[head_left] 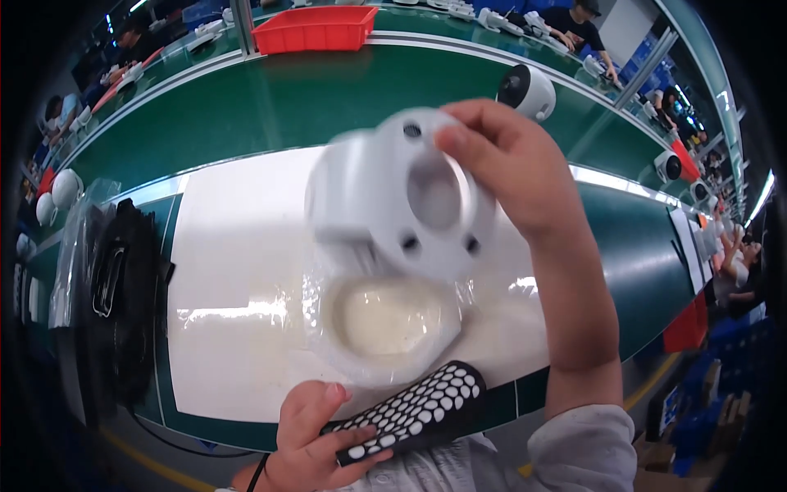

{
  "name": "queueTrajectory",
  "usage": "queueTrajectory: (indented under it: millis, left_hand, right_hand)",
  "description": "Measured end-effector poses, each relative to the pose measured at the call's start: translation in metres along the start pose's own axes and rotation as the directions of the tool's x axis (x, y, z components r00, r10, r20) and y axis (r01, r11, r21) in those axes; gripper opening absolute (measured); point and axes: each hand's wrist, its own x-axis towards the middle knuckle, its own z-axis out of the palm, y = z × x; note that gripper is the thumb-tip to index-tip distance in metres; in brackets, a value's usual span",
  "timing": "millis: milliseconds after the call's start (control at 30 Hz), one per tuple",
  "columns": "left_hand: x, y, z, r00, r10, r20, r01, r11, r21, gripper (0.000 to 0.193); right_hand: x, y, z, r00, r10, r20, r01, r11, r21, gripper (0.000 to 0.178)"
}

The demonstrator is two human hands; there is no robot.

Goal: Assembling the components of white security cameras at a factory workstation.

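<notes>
My right hand (512, 160) pinches the rim of a white plastic housing (344, 189) and holds it tilted above the mat. The housing has a round face with a large central opening and several dark round spots; its far part is smeared by motion. Below it lies a white, film-wrapped rest (369, 373) with a rounded hollow. Close to the near edge, my left hand (316, 439) is closed around one end of a curved black piece covered in white oval spots (422, 402). That piece is just in front of the rest.
A white mat (229, 344) covers the green bench. Left of it lie a black bag (131, 287) and clear plastic film (78, 262). A white-and-black camera (533, 92) stands beyond my right hand. A red bin (316, 29) sits at the back; other people work farther off.
</notes>
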Motion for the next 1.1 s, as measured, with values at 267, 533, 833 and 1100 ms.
queueTrajectory:
  millis: [267,533,833,1100]
  left_hand:
    - [0.003,-0.003,-0.009,0.997,0.034,0.067,-0.030,0.998,-0.061,0.033]
    - [0.000,-0.017,-0.016,0.992,0.042,0.117,-0.028,0.992,-0.123,0.034]
    - [0.005,-0.017,-0.022,0.989,0.021,0.147,0.002,0.988,-0.156,0.032]
    - [0.008,-0.025,-0.017,0.998,-0.041,0.041,0.044,0.997,-0.064,0.024]
  right_hand:
    - [0.108,0.142,-0.036,0.786,-0.580,0.213,0.220,-0.059,-0.974,0.014]
    - [0.086,0.156,-0.083,0.954,-0.039,-0.297,-0.257,0.402,-0.879,0.038]
    - [0.056,0.175,-0.177,0.767,-0.307,-0.563,-0.565,0.092,-0.820,0.033]
    - [0.013,0.086,-0.090,0.739,-0.517,-0.432,-0.377,0.213,-0.901,0.025]
